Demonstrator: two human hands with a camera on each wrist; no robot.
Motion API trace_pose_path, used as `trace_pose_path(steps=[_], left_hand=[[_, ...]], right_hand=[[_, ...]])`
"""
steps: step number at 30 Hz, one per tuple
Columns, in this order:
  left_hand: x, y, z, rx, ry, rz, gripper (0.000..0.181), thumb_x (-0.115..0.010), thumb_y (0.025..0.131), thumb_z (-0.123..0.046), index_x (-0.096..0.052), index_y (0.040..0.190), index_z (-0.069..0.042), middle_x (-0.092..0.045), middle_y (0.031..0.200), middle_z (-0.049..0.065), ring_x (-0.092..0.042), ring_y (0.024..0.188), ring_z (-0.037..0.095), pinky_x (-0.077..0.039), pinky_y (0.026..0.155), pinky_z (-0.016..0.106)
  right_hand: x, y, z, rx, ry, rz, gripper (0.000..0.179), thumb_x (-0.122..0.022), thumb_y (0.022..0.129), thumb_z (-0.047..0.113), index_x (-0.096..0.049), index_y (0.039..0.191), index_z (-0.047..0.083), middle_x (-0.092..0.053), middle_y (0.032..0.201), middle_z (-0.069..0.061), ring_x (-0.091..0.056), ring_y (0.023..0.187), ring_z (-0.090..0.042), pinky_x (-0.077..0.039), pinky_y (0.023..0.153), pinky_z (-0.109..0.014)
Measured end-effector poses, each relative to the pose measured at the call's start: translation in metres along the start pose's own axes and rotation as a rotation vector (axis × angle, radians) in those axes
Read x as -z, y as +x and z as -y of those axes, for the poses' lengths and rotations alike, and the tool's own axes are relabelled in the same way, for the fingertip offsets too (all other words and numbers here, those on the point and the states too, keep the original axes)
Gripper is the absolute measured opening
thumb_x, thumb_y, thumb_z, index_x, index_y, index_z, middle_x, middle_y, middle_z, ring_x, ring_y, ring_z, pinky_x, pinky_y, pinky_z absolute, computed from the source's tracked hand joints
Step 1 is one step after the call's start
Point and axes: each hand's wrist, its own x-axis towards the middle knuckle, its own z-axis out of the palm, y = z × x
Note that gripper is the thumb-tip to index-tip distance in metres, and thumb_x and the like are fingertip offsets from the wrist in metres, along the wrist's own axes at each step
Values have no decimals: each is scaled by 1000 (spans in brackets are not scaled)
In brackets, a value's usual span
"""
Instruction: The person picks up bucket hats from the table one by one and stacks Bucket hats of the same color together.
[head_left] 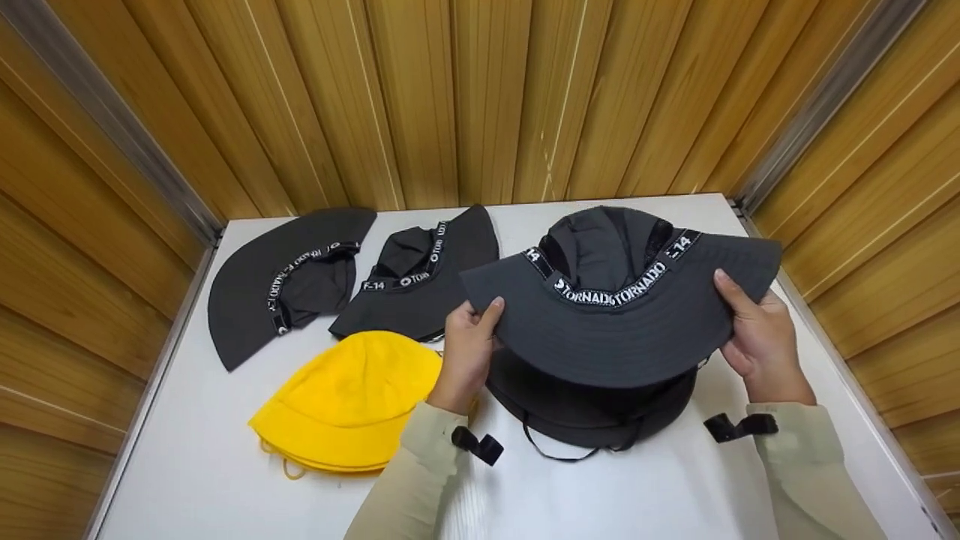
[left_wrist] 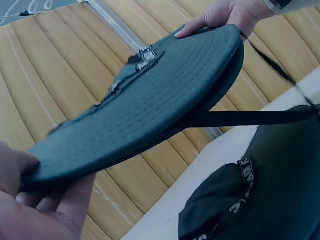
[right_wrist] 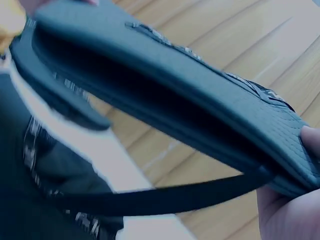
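Note:
A dark grey bucket hat (head_left: 600, 345) with a "TORNADO" band is held up between both hands, its brim bent downward at the front. On the brim's left end, my left hand (head_left: 466, 356) pinches the cloth, thumb on top and fingers beneath. My right hand (head_left: 766, 349) grips the opposite end likewise. The right wrist view shows a gap between two layers of the brim (right_wrist: 210, 110), and a dark strap (right_wrist: 165, 200) hanging from it. Below the held hat, a black hat (head_left: 592, 416) with a thin cord lies on the table, partly covered.
To the left lie a yellow hat (head_left: 349, 409) and two more dark hats, one at the far left (head_left: 244, 289) and one behind the yellow hat (head_left: 469, 262). All rest on a white table (head_left: 187, 465). Wood-patterned walls (head_left: 480, 97) enclose its back and sides.

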Motion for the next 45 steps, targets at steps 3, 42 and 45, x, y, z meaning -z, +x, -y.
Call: trace_pose_path(steps=[3,42,45], left_hand=[[4,-1,9,41,153,-13,28,-63,103,-18,-65,125,-1,-78,104,12,-77,89,20,-63,85,34],[6,10,25,-26,1646,87,63,-93,74,-29,-66,124,-2,-65,121,19,-59,113,40,-54,95,50],[10,10,17,-31,1630,90,62,-90,78,-30,-65,127,-2,-65,123,20,-59,115,40,-53,99,51]], right_hand=[[14,7,-9,1,-142,-76,24,-72,93,2,-69,116,11,-77,98,-5,-77,88,-17,-64,77,-31],[70,7,-71,15,-1733,-260,94,-67,93,55,-30,153,-6,-22,151,-39,-24,134,-59,-33,103,-71],[51,1,-71,129,-1728,-214,80,-71,93,46,-39,152,3,-18,157,-32,-20,140,-56,-28,102,-73]])
